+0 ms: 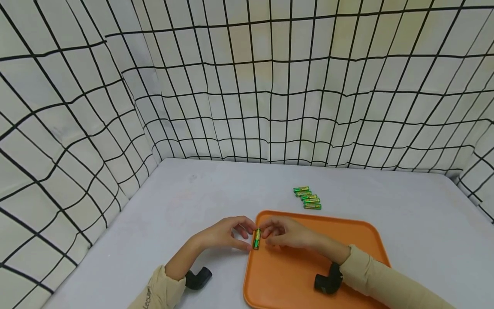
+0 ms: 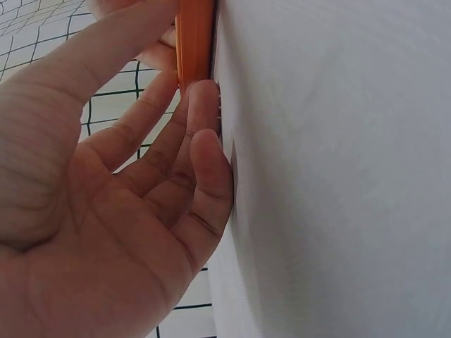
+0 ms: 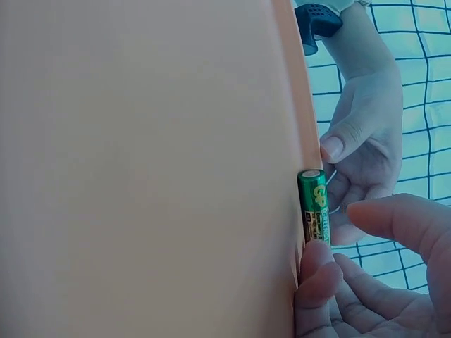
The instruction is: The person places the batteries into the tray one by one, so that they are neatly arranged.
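Observation:
A green and gold battery [image 1: 256, 239] lies lengthwise along the left rim of an orange tray [image 1: 283, 281]. My left hand [image 1: 224, 234] is just outside that rim, its thumb near the battery's close end and its fingers loosely bent. In the left wrist view its palm [image 2: 106, 225] holds nothing. From the tray side, my right hand [image 1: 289, 233] reaches to the same battery. The right wrist view shows a fingertip [image 3: 318, 255] right at one end of the battery [image 3: 314, 201], while the thumb [image 3: 394, 218] stands apart from it.
Several more green batteries [image 1: 308, 198] lie side by side on the white table [image 1: 193, 193], beyond the tray. A black grid net [image 1: 270, 90] over white sheeting encloses the back and sides. Black curved mounts [image 1: 198, 278] sit at both wrists.

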